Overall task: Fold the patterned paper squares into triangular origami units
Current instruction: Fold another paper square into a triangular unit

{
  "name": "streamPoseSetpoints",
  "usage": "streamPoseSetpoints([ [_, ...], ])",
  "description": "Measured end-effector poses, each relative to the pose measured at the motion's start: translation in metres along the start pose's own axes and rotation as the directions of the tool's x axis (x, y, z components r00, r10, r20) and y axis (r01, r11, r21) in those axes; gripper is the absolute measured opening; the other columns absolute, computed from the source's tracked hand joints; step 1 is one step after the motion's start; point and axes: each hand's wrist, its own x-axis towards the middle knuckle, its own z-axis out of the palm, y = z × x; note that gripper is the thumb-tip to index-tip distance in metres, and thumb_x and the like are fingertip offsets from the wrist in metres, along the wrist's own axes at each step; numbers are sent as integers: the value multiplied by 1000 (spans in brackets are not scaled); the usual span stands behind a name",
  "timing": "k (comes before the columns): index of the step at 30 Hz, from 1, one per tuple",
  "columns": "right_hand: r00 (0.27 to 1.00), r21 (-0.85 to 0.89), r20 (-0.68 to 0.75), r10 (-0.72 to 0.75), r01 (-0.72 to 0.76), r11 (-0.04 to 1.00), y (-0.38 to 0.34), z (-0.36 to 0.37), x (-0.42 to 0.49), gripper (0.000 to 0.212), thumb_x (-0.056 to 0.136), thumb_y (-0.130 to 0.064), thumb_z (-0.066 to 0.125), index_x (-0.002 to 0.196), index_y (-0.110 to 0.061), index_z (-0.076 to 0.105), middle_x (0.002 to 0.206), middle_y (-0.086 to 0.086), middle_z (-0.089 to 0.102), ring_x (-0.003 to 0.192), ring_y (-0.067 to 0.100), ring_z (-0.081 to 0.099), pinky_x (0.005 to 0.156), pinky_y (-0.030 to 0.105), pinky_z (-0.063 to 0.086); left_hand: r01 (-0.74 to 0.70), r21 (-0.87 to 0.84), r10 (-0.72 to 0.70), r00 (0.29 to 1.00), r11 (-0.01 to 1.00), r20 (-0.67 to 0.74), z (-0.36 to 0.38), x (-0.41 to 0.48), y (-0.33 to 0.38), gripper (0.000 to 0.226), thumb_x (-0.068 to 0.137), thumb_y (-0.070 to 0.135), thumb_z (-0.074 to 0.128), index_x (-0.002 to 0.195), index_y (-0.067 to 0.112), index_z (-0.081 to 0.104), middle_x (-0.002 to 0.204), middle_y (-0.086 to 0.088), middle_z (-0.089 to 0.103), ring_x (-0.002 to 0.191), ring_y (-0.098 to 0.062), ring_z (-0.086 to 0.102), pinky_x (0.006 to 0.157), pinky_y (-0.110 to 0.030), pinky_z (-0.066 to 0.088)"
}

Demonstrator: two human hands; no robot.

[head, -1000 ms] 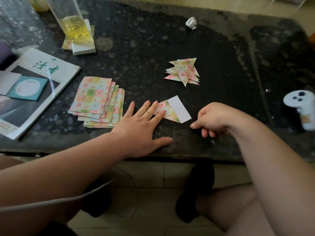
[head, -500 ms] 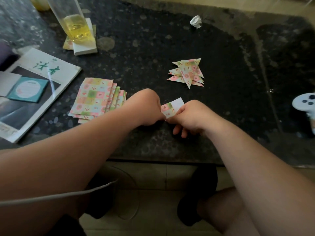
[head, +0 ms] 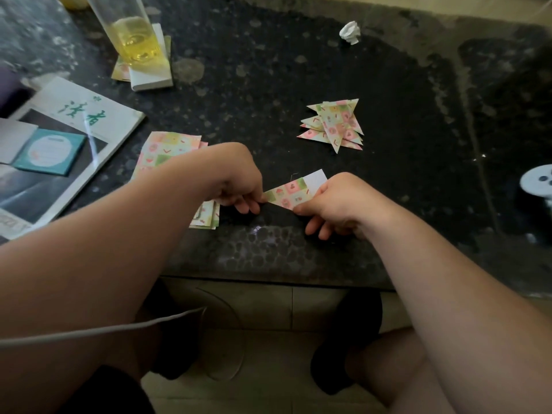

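1. Two hands meet over the near edge of the dark stone table (head: pixel 268 70), with one folded paper strip (head: pixel 294 194) held between them.
2. The left hand (head: pixel 239 186) has its fingers curled and pinches the left end of the strip.
3. The right hand (head: pixel 334 204) pinches the lower right part of the strip with thumb and forefinger, and its other fingers curl down toward the table edge.
4. The strip shows its pink, green and yellow pattern along most of its length, with a plain white flap at its far right end. Whether it lies on the table or is lifted just off it cannot be told.
5. A stack of patterned squares (head: pixel 167 150) lies fanned out just left of the strip and is partly hidden under the left forearm.
6. A small pile of finished triangular units (head: pixel 334 124) sits beyond the hands, apart from the strip.
7. Further left lies a magazine (head: pixel 74 115) with a teal card (head: pixel 49 150) on it.
8. At the far left stands a glass (head: pixel 134 34) of yellow liquid on a white block (head: pixel 152 79).
9. A crumpled white scrap (head: pixel 350 32) lies at the far side of the table, and a white controller (head: pixel 537 182) sits at the right edge of the view.
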Motion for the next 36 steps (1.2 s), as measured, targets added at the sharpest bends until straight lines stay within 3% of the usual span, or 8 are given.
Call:
streamPoseSetpoints([
  [12,1000,11,7,13,-13,1000,0,-1,1,20,94,-30,75,94,-10,72,71,5,77,46,12,62,43,22,39,-13,26,14,999,1000,-44,-15,0,-14,11,100,10,62,95,2,66,69,-5,74,43,-8,61,40,-19,38],
  [15,1000,16,13,7,-7,1000,1,-1,2,20,95,-29,74,95,-9,72,71,6,77,46,12,63,42,22,38,-81,144,106,978,986,-177,-18,2,-18,15,99,10,59,95,0,70,74,-5,77,58,-15,71,54,-25,52],
  [17,1000,7,19,3,-3,1000,1,-2,2,20,95,-28,74,96,-8,72,71,6,77,45,12,62,41,22,38,-140,150,168,967,979,-190,-19,-1,-19,16,101,11,58,98,1,70,77,-3,77,63,-16,71,58,-27,52],
  [20,999,-18,33,5,-4,1000,0,-4,2,21,95,-29,73,97,-8,72,70,5,77,43,11,62,40,21,39,-249,82,262,936,965,-233,-12,-7,-18,18,96,28,69,90,11,68,77,-2,77,60,-16,68,53,-27,53],
  [22,1000,-51,28,0,2,999,-1,-5,2,23,94,-33,74,95,-10,73,69,4,77,42,11,59,42,22,39,-292,187,335,904,938,-265,-4,-8,-17,22,88,40,77,84,20,69,75,3,76,62,-13,70,61,-30,59],
  [27,1000,-181,-7,-3,1,984,4,-13,2,29,92,-39,75,81,-12,72,57,1,71,35,11,51,47,23,39,-273,292,350,900,917,-258,11,1,-18,20,83,42,81,78,27,69,78,8,68,67,-9,63,54,-25,46],
  [33,997,-284,21,68,-59,957,25,-38,1,30,92,-37,75,80,-9,72,56,1,69,37,12,49,47,22,34,-263,240,319,917,935,-238,8,1,-16,21,82,38,83,76,24,70,72,6,71,56,-10,63,55,-26,49],
  [36,995,-350,33,91,-74,934,36,-51,-2,29,91,-36,77,75,-13,69,58,1,69,41,13,53,48,23,38,-277,252,336,912,927,-235,9,1,-16,19,83,37,82,78,25,70,76,6,71,61,-10,63,57,-26,49],
])
